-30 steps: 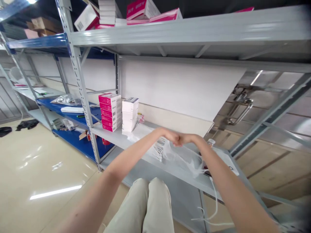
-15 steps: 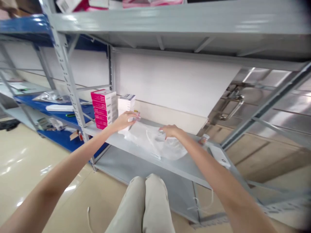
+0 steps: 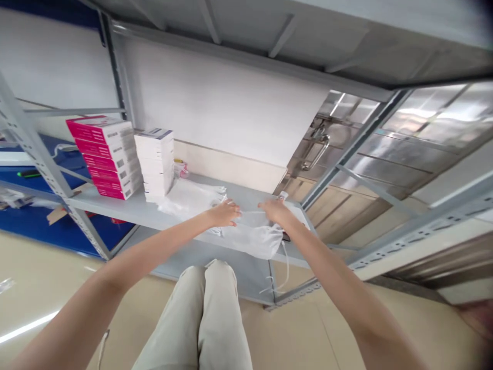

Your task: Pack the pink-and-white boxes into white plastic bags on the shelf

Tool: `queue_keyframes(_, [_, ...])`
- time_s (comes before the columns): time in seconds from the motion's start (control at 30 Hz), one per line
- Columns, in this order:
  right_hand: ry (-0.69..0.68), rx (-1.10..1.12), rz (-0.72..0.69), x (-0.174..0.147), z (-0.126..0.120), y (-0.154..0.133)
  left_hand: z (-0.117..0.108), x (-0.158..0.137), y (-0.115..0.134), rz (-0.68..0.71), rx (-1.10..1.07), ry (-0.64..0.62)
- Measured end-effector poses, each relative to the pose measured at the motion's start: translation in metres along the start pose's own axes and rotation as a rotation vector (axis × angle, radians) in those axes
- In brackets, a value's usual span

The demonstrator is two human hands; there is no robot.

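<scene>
A thin white plastic bag (image 3: 252, 240) lies along the grey middle shelf, crumpled, with its film drawn between my two hands. My left hand (image 3: 224, 214) has its fingers curled at the bag's left end. At the other end my right hand (image 3: 274, 210) is closed on the film; its fingertips are partly hidden. More white plastic film (image 3: 188, 199) lies bunched to the left of my left hand, and I cannot tell whether it is a separate bag.
Pink-and-white boxes (image 3: 111, 156) are stacked on the shelf's left, beside a stack of white boxes (image 3: 156, 164). A small clear bottle (image 3: 283, 196) stands behind my right hand. A white cable (image 3: 287, 267) hangs off the front edge. Metal uprights (image 3: 321, 167) frame the shelf.
My view has turned right and down. My left hand has moved from near the white boxes to the middle of the plastic, closer to my right hand. The bag's film now spans between the hands.
</scene>
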State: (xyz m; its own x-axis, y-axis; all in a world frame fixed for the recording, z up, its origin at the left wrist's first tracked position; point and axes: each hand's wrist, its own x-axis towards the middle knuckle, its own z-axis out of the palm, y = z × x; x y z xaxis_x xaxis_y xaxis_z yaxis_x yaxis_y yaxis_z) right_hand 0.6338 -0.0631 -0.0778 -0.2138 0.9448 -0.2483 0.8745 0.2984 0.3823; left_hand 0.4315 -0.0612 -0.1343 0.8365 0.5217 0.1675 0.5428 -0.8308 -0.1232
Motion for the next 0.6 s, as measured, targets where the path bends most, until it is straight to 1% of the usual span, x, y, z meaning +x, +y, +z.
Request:
queue_keyframes(0.07, [0.041, -0.011, -0.028, -0.007, 0.01, 0.008, 0.002, 0.004, 0.0, -0.02, 0.083, 0.036])
queue_keyframes(0.13, [0.08, -0.02, -0.046, -0.009, 0.02, 0.016, -0.001, 0.006, -0.002, -0.037, 0.163, 0.06])
queue_keyframes(0.33, [0.228, -0.034, -0.079, 0.0, 0.048, 0.035, -0.015, 0.004, -0.008, -0.022, 0.327, 0.025])
queue_keyframes(0.47, [0.288, -0.022, -0.062, 0.001, 0.055, 0.041, -0.024, 0.0, -0.007, -0.009, 0.396, 0.027])
queue_keyframes(0.6, [0.28, -0.027, -0.049, -0.001, 0.056, 0.04, -0.027, 0.0, -0.002, 0.017, 0.411, 0.037])
